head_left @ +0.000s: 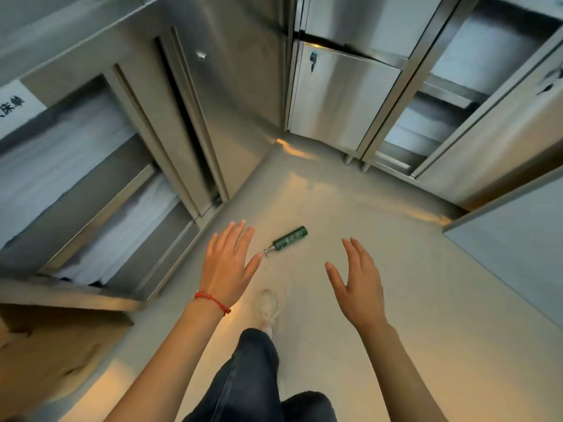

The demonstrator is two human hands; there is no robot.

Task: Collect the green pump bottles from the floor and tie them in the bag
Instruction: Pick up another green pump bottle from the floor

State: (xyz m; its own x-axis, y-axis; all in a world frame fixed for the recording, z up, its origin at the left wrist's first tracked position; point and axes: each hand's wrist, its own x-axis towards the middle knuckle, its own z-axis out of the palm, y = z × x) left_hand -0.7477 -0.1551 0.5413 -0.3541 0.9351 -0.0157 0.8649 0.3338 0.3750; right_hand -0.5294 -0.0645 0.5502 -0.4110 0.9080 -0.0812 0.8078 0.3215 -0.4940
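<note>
One green pump bottle (288,239) lies on its side on the pale floor, its silver pump head pointing toward the lower left. My left hand (228,261), with a red string on the wrist, hovers just left of the pump head, fingers spread and empty. My right hand (357,280) is held out to the right of the bottle, a little nearer to me, palm facing inward, fingers apart and holding nothing. No bag is in view.
Steel cabinets (170,117) with sliding doors line the left, holding folded white linen. More steel cabinets (344,99) stand at the back and right. A cardboard box (51,339) sits at the lower left. My leg and pale shoe (267,309) step forward below the bottle.
</note>
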